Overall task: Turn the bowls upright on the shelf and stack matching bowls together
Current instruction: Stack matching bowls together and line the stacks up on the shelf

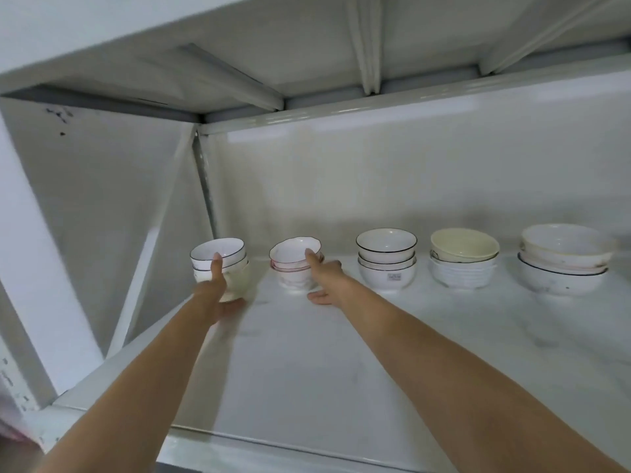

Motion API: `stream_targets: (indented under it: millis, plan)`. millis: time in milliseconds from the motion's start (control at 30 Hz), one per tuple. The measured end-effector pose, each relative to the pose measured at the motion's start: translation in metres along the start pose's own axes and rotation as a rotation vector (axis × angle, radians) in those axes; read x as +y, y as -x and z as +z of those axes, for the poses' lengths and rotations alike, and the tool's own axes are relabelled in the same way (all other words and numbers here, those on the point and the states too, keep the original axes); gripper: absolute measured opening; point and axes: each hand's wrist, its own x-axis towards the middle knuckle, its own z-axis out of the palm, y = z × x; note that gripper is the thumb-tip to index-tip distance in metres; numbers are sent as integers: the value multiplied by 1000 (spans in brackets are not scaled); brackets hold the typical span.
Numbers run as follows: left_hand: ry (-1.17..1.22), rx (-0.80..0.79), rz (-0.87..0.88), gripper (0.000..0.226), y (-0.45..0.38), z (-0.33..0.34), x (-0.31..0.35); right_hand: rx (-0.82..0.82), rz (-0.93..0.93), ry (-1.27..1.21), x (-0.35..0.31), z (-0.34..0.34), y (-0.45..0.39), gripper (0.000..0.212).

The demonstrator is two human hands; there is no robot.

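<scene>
Five upright stacks lined along the back of the shelf [307, 353]. Left hand [213, 288] gripping black-rimmed stack [220, 264], right hand [324, 274] touching pink-rimmed stack [297, 261], fingers straight. Glazed ceramic: slippery, chippy, heavy-ish. Best cradled low, thumb over rim.

No word, brand or number can be read anywhere; the one printed mark is a small grey rectangular label [394, 277] on the outer wall of the bottom bowl in the stack of white black-rimmed ceramic bowls [386, 262], which stands on the white shelf [341, 353] just to the right of the right hand [326, 279]; its characters are too small and blurred to make out; the dark specks on the white side panel, up and to the left of the left hand [213, 295], are marks, not writing.
</scene>
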Motion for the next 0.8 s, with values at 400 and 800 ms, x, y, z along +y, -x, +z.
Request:
stream_targets:
  millis: [400, 800]
  plan:
    - [13, -82, -158, 75, 13, -4, 43, 39, -4, -209, -2, 29, -23, 84]
    - [86, -176, -204, 58, 9, -8, 41, 180, -34, -279, 4, 43, -28, 62]
